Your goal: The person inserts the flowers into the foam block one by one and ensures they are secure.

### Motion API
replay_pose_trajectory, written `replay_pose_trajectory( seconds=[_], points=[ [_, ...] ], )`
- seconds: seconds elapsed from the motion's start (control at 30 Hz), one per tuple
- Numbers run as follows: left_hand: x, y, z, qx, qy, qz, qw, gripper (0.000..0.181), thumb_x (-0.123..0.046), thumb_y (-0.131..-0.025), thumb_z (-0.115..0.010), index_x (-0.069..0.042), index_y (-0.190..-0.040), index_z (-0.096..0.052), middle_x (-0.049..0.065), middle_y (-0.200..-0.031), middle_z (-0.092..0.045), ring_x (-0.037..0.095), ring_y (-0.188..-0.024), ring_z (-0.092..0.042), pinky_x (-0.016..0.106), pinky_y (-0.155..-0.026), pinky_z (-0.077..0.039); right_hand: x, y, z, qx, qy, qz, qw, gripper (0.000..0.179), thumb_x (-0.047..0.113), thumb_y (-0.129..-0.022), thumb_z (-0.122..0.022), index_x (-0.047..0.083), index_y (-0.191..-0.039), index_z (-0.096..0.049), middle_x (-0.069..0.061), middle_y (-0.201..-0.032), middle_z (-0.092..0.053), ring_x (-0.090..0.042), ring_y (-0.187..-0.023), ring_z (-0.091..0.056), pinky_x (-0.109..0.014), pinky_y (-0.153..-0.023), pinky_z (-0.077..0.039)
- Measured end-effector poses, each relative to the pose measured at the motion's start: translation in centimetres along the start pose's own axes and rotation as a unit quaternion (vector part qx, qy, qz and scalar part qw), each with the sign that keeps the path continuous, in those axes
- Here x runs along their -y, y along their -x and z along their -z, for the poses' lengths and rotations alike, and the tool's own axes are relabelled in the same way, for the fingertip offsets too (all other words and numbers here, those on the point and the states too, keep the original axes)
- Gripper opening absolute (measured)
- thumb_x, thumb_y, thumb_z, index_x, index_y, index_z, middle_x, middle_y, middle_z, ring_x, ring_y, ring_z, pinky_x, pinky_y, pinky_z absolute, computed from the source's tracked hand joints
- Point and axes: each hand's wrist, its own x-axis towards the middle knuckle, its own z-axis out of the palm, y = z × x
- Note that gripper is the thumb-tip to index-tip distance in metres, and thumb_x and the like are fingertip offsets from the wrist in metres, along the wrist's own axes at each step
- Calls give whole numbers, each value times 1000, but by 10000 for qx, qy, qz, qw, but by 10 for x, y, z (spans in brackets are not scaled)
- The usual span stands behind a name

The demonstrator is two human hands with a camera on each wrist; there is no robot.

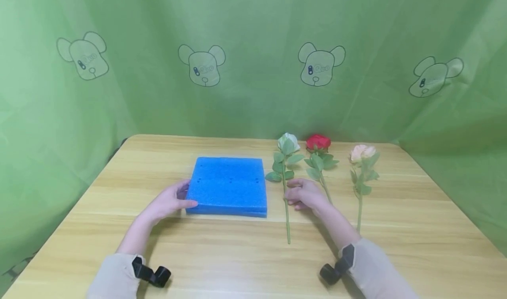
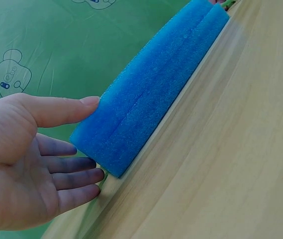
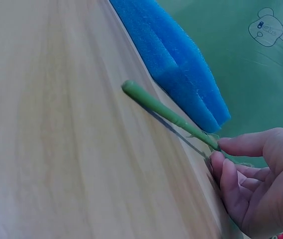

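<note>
A blue foam block (image 1: 227,184) with small holes in its top lies left of centre on the table. My left hand (image 1: 168,202) is at its left end. The thumb touches the upper edge, and the other fingers extend fairly straight along the side, as the left wrist view shows. Right of the block, my right hand (image 1: 305,194) pinches the green stem (image 3: 156,107) of a white rose (image 1: 288,144) between thumb and fingertips. The stem's cut end sits slightly above the table, over its shadow, in the right wrist view.
A red rose (image 1: 318,142) lies just right of the white one, its lower stem partly behind my right hand and forearm. Farther right is a pale pink rose (image 1: 361,153). The wooden table (image 1: 222,255) ends at a green curtain (image 1: 253,110) printed with bear heads.
</note>
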Motion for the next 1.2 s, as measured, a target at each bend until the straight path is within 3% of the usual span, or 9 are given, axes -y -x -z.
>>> replay_pose_trajectory(
  seconds=[0.3,0.63,0.9,1.2],
  points=[
    [1,-1,1,-1,-6,15,10000,82,-20,-83,-69,11,-141,-20,31,-143,-27,45,-129,-31,53,-106,-26,-3,0,2,62,-76,-37,9999,50,4,-81,-65,-8,-126,-47,-12,-89,-68,-16,-71,-63,-23,-54,-54],
    [0,0,-1,-35,-49,4,10000,83,-22,-83,-69,10,-142,-21,31,-140,-32,45,-126,-35,54,-104,-30,-8,3,5,795,-726,-69,9942,46,2,-86,-58,-14,-126,-41,-17,-92,-64,-22,-77,-66,-31,-65,-57],
    [-1,0,0,-37,3,43,10000,83,-22,-83,-69,9,-142,-21,31,-142,-30,45,-127,-34,54,-105,-29,-9,4,5,1505,-1134,310,9816,41,4,-90,-52,-12,-124,-36,-18,-99,-63,-26,-85,-66,-31,-70,-56],
    [-1,0,0,-51,15,27,10000,82,-22,-83,-69,9,-142,-21,31,-141,-31,45,-126,-35,54,-104,-30,-1,7,4,1851,-1575,575,9683,46,6,-94,-48,-6,-132,-26,-14,-91,-63,-22,-79,-65,-28,-67,-56]
  ],
)
